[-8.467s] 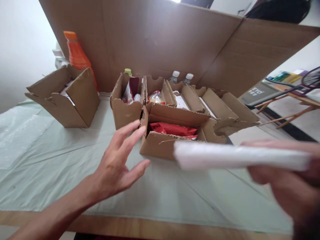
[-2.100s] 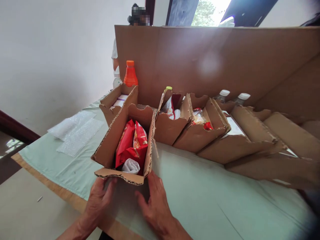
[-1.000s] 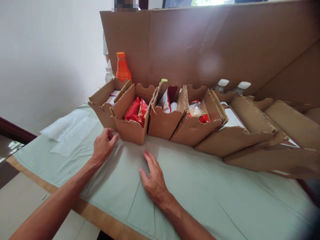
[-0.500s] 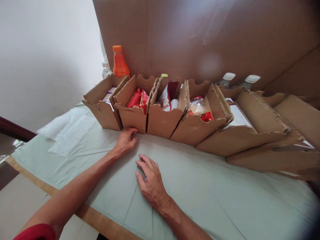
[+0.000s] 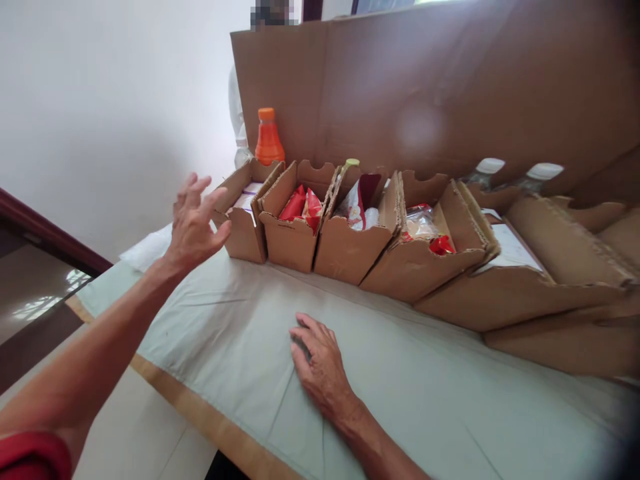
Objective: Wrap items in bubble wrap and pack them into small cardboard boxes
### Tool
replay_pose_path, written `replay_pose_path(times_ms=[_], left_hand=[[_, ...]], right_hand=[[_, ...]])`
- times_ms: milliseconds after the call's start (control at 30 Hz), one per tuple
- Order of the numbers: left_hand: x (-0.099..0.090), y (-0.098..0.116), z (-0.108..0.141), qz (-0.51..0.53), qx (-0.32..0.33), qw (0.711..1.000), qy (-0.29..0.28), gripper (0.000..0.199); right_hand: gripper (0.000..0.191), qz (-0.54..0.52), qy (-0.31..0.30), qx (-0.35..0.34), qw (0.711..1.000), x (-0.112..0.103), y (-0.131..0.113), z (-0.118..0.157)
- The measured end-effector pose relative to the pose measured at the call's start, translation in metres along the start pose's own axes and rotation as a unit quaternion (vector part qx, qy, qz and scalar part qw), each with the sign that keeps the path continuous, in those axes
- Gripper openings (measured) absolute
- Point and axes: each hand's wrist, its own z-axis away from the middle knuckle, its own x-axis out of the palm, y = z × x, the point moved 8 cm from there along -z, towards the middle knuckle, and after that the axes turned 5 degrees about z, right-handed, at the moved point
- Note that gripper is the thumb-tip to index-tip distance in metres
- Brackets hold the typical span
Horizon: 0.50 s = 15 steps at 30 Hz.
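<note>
My left hand (image 5: 195,220) is raised with its fingers spread and nothing in them, just left of the leftmost cardboard bin (image 5: 243,237). Inside that bin lie white packets with purple edges (image 5: 247,198). Fingers apart and slightly curled, my right hand (image 5: 320,360) rests on the pale green cloth (image 5: 400,387), holding nothing. Beyond it stands a row of cardboard bins. One bin holds red snack packets (image 5: 303,205), another a white and maroon pouch (image 5: 361,200). A clear wrapped packet with red parts (image 5: 423,221) sits in the bin to its right.
Behind the bins rises a tall cardboard panel (image 5: 400,87). An orange bottle (image 5: 269,139) and white-capped clear bottles (image 5: 543,173) stand behind the row. Bubble wrap (image 5: 145,248) lies on the table's left end, partly hidden by my left arm. A white wall (image 5: 110,100) is at left.
My left hand has lifted from the cloth before the bins and moved left and up, spreading its fingers. The right hand stays on the cloth. The view has shifted somewhat left.
</note>
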Motion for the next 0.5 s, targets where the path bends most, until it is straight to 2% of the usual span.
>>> replay_pose_path(times_ms=[100, 167, 233, 300, 367, 500], left_hand=[[0.017, -0.015, -0.015, -0.007, -0.028, 0.994, -0.104, 0.026], [0.013, -0.016, -0.009, -0.024, -0.056, 0.993, -0.103, 0.012], [-0.002, -0.003, 0.007, -0.051, -0.045, 0.995, -0.078, 0.007], [-0.02, 0.022, 0.027, -0.077, -0.004, 0.995, -0.06, 0.011], [-0.034, 0.06, 0.046, -0.101, 0.049, 0.992, -0.061, 0.013], [-0.05, 0.161, 0.059, -0.075, 0.157, 0.983, -0.065, 0.025]], right_hand=[[0.024, -0.02, 0.01, 0.011, 1.0, 0.0, 0.001, -0.002], [0.024, -0.032, 0.026, 0.018, 0.999, -0.002, 0.002, -0.002], [0.025, -0.041, 0.045, 0.027, 0.998, -0.005, 0.005, -0.004], [0.025, -0.055, 0.063, 0.036, 0.996, -0.009, 0.009, -0.005], [0.025, -0.07, 0.077, 0.044, 0.994, -0.015, 0.012, -0.007], [0.027, -0.086, 0.094, 0.055, 0.99, -0.035, 0.015, -0.007]])
